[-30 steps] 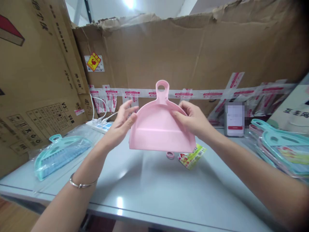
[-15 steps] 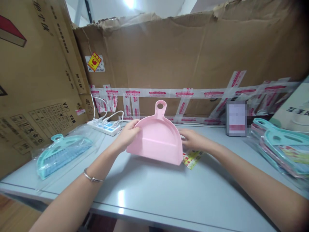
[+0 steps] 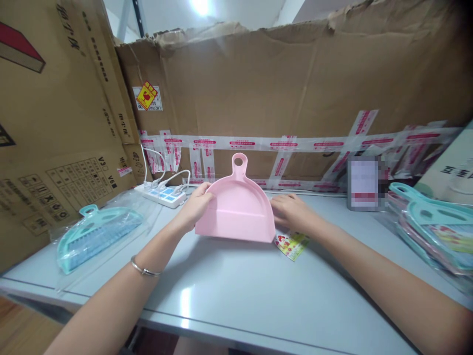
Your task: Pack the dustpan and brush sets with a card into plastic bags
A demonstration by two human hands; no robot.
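Pink plastic fills the middle of my view: a pink dustpan (image 3: 236, 212) stands tilted at the centre of the frame, its wide lip down on the grey table (image 3: 240, 296) and its looped handle pointing up toward the cardboard wall (image 3: 277, 84). My left hand (image 3: 197, 204) grasps the pan's left rim, fingers closed over the edge. My right hand (image 3: 291, 212) lies palm down just beside the pan's right rim. Its fingertips are hidden behind that edge, so I cannot tell whether it grips or only touches. A colourful label card (image 3: 291, 245) lies flat on the table below that hand, at the pan's lower right corner. A silver bracelet (image 3: 144, 270) circles my left wrist. At the left of the frame a teal brush (image 3: 96, 236) lies in a clear plastic bag, a white power strip (image 3: 162, 195) sits just behind my left hand, and at the right edge bagged dustpan sets (image 3: 432, 222) are stacked
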